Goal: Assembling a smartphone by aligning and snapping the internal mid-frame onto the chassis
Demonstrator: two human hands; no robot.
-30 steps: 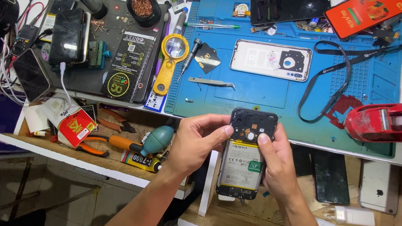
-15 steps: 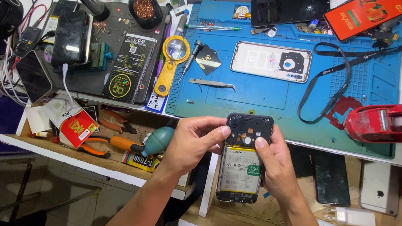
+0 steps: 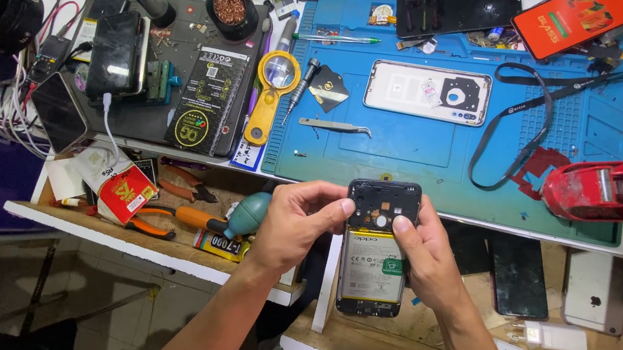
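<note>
Both my hands hold an opened smartphone with its back removed, showing a pale battery and a black upper frame. My left hand grips the phone's upper left edge, thumb on the black top section. From the right side my right hand holds it, thumb pressing on the black part near the camera hole. The phone is held below the front edge of the blue work mat. The phone's white back cover lies on the mat.
Metal tweezers, a screwdriver and a yellow magnifier lie on the bench. A red tape dispenser is at right. Pliers, a teal blower and spare phones rest on the lower shelves.
The view shifted slightly. My hands and the phone stay in nearly the same place, with the fingers adjusting a little on the black upper part.
</note>
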